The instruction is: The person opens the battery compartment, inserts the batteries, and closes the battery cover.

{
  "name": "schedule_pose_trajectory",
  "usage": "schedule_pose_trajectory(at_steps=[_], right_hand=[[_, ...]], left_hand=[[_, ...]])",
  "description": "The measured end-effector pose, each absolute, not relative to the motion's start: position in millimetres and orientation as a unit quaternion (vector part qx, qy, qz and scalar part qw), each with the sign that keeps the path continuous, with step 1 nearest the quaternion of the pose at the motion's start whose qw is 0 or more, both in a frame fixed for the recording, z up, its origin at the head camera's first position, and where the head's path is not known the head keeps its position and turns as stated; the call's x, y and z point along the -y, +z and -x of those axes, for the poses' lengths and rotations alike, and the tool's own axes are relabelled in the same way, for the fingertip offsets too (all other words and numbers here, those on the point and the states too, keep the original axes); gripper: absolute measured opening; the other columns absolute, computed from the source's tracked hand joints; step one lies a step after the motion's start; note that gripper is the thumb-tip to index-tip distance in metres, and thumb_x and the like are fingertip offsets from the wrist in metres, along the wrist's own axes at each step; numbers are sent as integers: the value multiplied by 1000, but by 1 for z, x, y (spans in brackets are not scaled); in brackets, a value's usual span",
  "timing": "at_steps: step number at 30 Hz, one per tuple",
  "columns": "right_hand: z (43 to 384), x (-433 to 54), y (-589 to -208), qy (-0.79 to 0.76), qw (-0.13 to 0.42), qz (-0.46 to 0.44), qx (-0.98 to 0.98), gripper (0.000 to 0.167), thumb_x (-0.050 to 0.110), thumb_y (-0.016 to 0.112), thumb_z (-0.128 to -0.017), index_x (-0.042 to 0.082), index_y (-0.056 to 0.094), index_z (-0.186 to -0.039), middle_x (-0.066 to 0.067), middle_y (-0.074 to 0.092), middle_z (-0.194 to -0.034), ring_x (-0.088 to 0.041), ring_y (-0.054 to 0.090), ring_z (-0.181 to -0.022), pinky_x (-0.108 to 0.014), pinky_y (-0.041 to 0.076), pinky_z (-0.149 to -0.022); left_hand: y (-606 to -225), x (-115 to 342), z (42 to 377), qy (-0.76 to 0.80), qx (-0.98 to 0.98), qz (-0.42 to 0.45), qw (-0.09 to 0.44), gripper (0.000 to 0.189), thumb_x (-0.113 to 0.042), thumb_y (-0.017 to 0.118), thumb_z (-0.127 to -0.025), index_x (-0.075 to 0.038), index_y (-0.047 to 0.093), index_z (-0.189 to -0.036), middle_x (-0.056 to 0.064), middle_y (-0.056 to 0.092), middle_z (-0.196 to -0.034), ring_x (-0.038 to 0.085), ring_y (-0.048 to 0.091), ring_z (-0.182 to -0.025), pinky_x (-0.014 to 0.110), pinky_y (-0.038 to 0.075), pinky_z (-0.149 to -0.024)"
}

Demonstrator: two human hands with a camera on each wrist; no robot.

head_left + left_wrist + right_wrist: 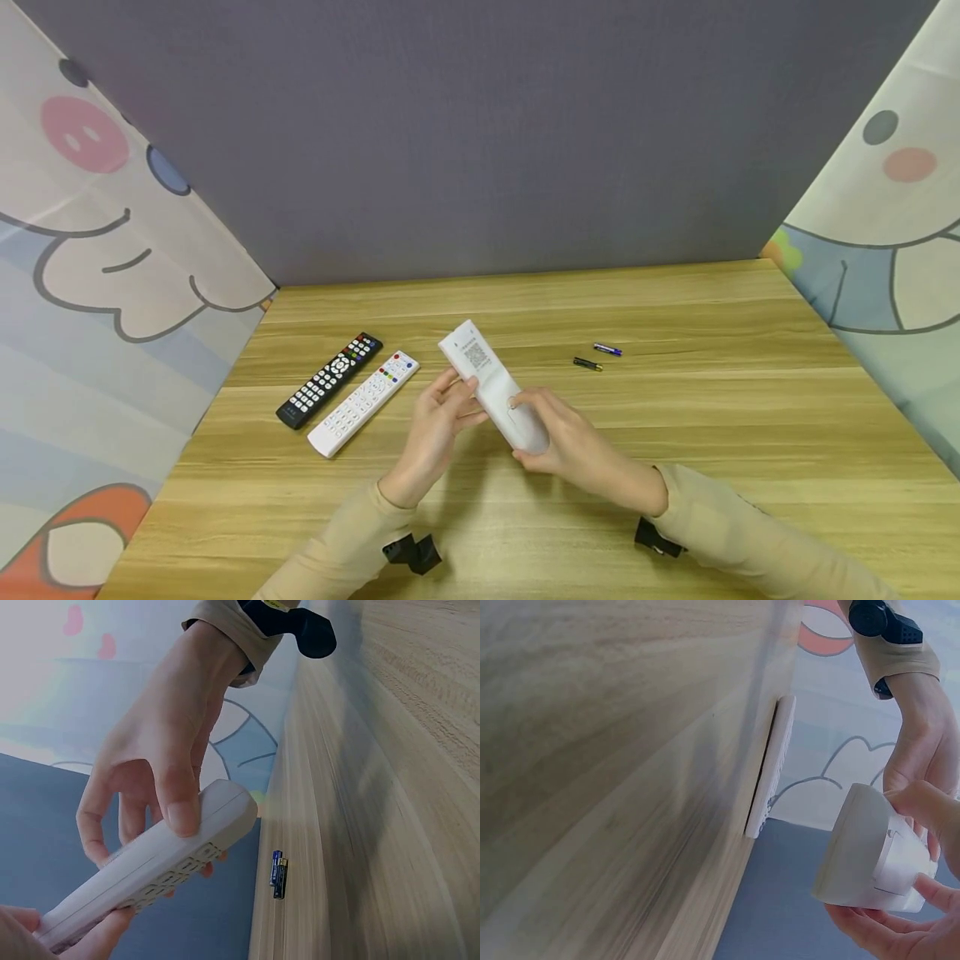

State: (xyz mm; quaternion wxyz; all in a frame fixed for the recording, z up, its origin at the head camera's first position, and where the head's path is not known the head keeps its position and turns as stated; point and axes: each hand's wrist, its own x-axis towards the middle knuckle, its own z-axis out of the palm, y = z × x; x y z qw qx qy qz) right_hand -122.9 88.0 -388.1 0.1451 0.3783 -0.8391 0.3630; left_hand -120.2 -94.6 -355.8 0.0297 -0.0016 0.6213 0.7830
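A white remote control (pixel 492 387) is held back side up above the table, a printed code label (pixel 476 356) near its far end. My left hand (pixel 435 417) grips the far half between thumb and fingers. On the near half my right hand (pixel 566 437) holds the remote, with a fingertip on its back by the battery cover. The cover's outline (pixel 900 862) appears in the right wrist view and looks closed. Rubber buttons (pixel 176 874) line the underside in the left wrist view. To the right lie two small batteries, one blue (pixel 607 349), one black and gold (pixel 588 364).
On the left of the wooden table (pixel 675 417) lie a black remote (pixel 330 381) and a second white remote (pixel 363 404), both buttons up. A grey panel (pixel 510 142) stands along the back edge, with cartoon-printed curtains (pixel 885 275) at the sides.
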Motion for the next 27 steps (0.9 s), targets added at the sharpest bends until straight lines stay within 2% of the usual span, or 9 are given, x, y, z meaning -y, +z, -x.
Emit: schedule_pose_trajectory(at_steps=[9, 16, 24, 27], right_hand=[[120, -89, -389, 409, 136, -355, 829, 59, 11, 77, -66, 4, 42, -113, -8, 52, -106, -18, 55, -88, -24, 54, -71], [118, -87, -389, 475, 165, -320, 803, 47, 7, 75, -68, 8, 50, -108, -5, 49, -107, -17, 49, -93, -31, 53, -74], [112, -84, -379, 528, 179, -280, 781, 41, -3, 75, -63, 3, 57, -100, -8, 53, -95, -19, 49, -81, -30, 49, -67], [114, -85, -387, 540, 177, -273, 776, 40, -1, 74, -66, 7, 57, -102, -4, 53, -95, -14, 49, -81, -27, 50, -68]], left_hand=[[-357, 97, 122, 787, -616, 12, 38, 39, -9, 45, -92, 4, 38, -128, 24, 55, -111, 17, 63, -82, 30, 55, -74], [-356, 97, 122, 798, -601, 24, 39, 37, -8, 43, -92, 2, 39, -127, 20, 58, -110, 18, 63, -83, 31, 55, -73], [-357, 98, 123, 806, -590, 30, 33, 36, -7, 42, -92, 2, 40, -127, 17, 59, -107, 17, 63, -82, 31, 55, -73], [-357, 98, 123, 810, -585, 31, 31, 35, -7, 42, -92, 1, 41, -126, 17, 59, -107, 17, 63, -81, 31, 55, -73]])
